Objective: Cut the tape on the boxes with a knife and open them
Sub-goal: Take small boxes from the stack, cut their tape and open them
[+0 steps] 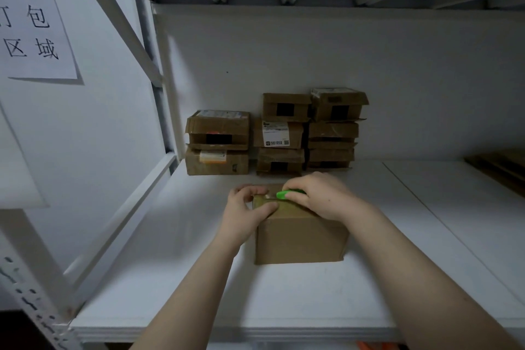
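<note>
A brown cardboard box (pixel 299 239) stands on the white shelf (pixel 176 278) in front of me. My left hand (pixel 244 210) grips its top left corner, thumb on the near face and fingers curled over the far edge. My right hand (pixel 321 196) holds a green utility knife (pixel 285 194) over the top of the box, its tip pointing left toward my left fingers. The blade itself is too small to make out.
Several taped and labelled cardboard boxes (pixel 279 133) are stacked in three piles against the back wall. Flat cardboard (pixel 500 167) lies at the far right of the shelf. A white rack post (pixel 159 79) stands at the left, with a paper sign (pixel 34 17) beside it.
</note>
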